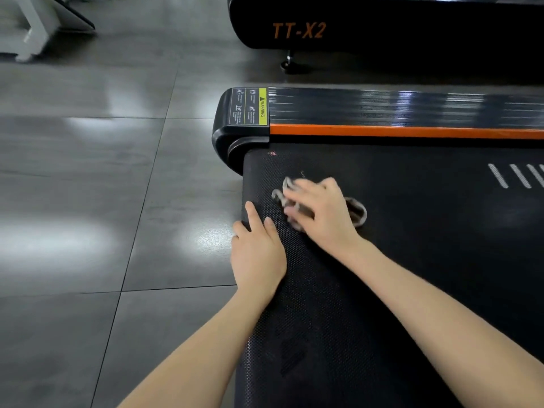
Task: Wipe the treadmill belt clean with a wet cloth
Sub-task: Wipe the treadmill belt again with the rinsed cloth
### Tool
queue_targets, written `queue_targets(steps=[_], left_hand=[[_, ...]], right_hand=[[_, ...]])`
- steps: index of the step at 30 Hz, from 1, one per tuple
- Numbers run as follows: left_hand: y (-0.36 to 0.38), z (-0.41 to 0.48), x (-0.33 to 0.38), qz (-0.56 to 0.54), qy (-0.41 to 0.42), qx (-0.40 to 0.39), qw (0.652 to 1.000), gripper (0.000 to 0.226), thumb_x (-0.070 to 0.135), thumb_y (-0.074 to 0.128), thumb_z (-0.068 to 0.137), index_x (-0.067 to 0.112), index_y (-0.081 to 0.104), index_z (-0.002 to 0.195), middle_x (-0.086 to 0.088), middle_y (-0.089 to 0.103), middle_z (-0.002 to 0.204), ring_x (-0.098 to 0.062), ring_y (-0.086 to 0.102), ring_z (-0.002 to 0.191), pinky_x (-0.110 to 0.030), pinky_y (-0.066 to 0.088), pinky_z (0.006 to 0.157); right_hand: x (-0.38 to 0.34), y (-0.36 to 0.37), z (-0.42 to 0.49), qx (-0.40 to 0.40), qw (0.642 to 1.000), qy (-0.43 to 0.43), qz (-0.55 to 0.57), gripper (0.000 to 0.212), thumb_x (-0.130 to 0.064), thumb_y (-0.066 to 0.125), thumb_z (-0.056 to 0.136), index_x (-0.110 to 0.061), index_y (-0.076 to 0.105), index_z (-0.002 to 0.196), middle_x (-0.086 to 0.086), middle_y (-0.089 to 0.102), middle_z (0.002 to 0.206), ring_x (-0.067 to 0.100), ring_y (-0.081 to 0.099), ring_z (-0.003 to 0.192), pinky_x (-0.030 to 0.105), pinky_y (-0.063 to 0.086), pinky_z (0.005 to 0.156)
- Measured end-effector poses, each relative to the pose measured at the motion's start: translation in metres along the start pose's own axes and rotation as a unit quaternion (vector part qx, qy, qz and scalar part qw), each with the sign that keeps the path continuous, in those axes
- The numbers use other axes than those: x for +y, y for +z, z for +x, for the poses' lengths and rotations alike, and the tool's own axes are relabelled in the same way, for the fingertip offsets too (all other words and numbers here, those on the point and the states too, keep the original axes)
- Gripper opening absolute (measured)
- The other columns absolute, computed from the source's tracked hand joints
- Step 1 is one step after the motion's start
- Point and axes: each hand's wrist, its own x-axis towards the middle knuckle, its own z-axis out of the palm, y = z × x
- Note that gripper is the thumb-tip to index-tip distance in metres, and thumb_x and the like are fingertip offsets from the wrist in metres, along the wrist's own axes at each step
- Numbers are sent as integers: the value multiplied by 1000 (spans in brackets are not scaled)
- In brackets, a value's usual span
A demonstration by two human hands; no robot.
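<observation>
Right hand (319, 213): fingers spread, blurred, pressing the grey cloth (359, 213) flat onto the treadmill belt (412, 260) near its end. Left hand (257, 251): fingers straight, close together, resting on belt edge.

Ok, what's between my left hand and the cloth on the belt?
In the head view, only a narrow strip of bare belt separates the left hand from the cloth, which lies under the right hand.
</observation>
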Motion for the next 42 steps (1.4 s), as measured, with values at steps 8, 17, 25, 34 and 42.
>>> queue_targets(steps=[8,17,25,34,42], left_hand=[[0,-1,1,2,-8,-3,1000,55,39,19,101,19,8,151,-16,38,133,-32,47,105,-36,36,75],[1,1,-1,6,-1,4,1000,56,38,22,101,17,10,151,-19,40,128,-36,49,101,-41,41,80],[3,1,-1,2,-3,6,1000,55,39,19,101,19,8,151,-15,39,129,-30,48,102,-35,35,72],[0,-3,-1,-2,8,8,1000,55,38,21,101,18,8,151,-15,40,128,-31,48,102,-35,38,72],[2,-2,-2,-9,8,17,1000,55,38,20,101,19,8,151,-13,38,132,-29,47,105,-38,45,77]], right_hand=[[30,14,51,7,999,51,-4,19,-31,62,85,-21,73,97,-3,69,98,27,53,80,42,43,73],[-2,-11,-22,-22,998,-8,58,33,-36,56,83,-16,74,103,-1,67,115,17,44,87,31,39,82],[20,17,49,80,973,217,3,22,-33,60,90,-19,72,102,-2,68,96,22,47,89,44,41,86],[7,13,29,11,995,-3,-98,46,-46,54,83,-24,64,122,13,58,122,35,52,103,46,47,79],[4,48,106,6,994,79,-82,44,-46,61,83,-20,62,119,4,59,122,28,53,103,45,46,81]])
